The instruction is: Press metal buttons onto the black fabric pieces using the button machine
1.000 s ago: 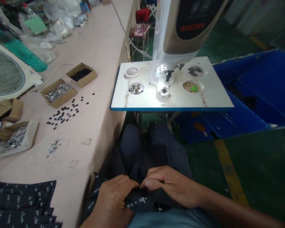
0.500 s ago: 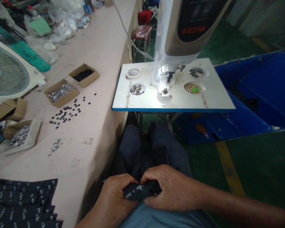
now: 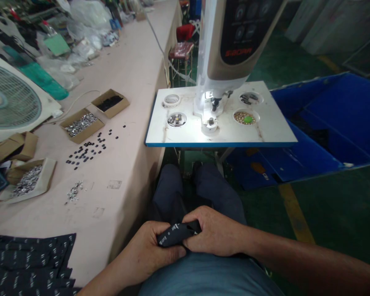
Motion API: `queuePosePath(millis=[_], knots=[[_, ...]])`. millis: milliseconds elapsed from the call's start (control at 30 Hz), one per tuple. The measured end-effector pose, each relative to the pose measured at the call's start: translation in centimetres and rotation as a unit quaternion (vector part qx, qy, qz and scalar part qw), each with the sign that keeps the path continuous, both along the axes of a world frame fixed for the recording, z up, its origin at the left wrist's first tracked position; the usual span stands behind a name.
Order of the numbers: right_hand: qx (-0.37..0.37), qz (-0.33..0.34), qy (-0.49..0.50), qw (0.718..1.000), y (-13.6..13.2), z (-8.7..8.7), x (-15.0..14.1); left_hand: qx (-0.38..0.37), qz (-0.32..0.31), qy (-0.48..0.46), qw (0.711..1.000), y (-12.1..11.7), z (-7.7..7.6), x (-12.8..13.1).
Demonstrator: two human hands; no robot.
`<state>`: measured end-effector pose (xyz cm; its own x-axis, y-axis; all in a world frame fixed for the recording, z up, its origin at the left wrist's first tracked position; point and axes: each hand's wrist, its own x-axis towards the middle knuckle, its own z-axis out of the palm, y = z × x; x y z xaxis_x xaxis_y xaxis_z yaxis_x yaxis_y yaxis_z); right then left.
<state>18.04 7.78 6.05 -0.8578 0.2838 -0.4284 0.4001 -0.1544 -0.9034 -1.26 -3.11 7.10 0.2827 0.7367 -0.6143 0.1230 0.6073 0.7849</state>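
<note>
A folded piece of black fabric (image 3: 177, 234) with white lettering is held between both hands above my lap. My left hand (image 3: 151, 250) is closed on its left end, the thumb lying along the lower edge. At the other end, my right hand (image 3: 211, 232) pinches the fabric with curled fingers. Part of the cloth is hidden inside the hands. Straight ahead stands a snap-fastening machine (image 3: 214, 78) with its lamp lit over the die, apart from my hands. A pile of black printed fabric pieces (image 3: 27, 259) lies at the lower left of the long table.
On the long table (image 3: 111, 213) are loose black snap parts (image 3: 86, 152), small silver parts (image 3: 75, 191), and boxes of silver (image 3: 82, 125) and black pieces (image 3: 110, 102). A fan (image 3: 9, 98) stands left. Blue bins (image 3: 333, 119) are right of the white machine table (image 3: 179, 135).
Both hands have risen slightly with the black fabric, and the left thumb now lies stretched along its lower edge. The view has shifted a little.
</note>
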Motion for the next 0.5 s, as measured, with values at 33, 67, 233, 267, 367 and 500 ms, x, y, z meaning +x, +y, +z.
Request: queuePosePath(millis=[33, 67, 233, 267, 367, 500], knots=[[-0.011, 0.0, -0.004, 1.0, 0.05, 0.02, -0.02, -0.006, 0.004, -0.022, 1.0, 0.0, 0.04, -0.06], [-0.022, 0.0, -0.008, 1.0, 0.09, 0.03, -0.04, -0.012, 0.008, -0.042, 0.999, -0.01, 0.07, -0.11], [-0.086, -0.009, -0.015, 0.996, 0.29, -0.15, -0.02, -0.042, 0.025, -0.096, 0.994, -0.07, 0.01, -0.3], [-0.1, -0.012, -0.011, 0.995, 0.33, -0.22, -0.02, -0.047, 0.027, -0.101, 0.993, -0.08, -0.04, -0.32], [-0.127, -0.022, 0.001, 0.992, 0.54, -0.46, -0.03, -0.055, 0.039, -0.104, 0.992, -0.12, -0.18, -0.34], [-0.165, -0.039, 0.002, 0.986, 1.05, -0.83, -0.18, -0.064, 0.076, -0.102, 0.99, 0.0, -0.17, -0.19]])
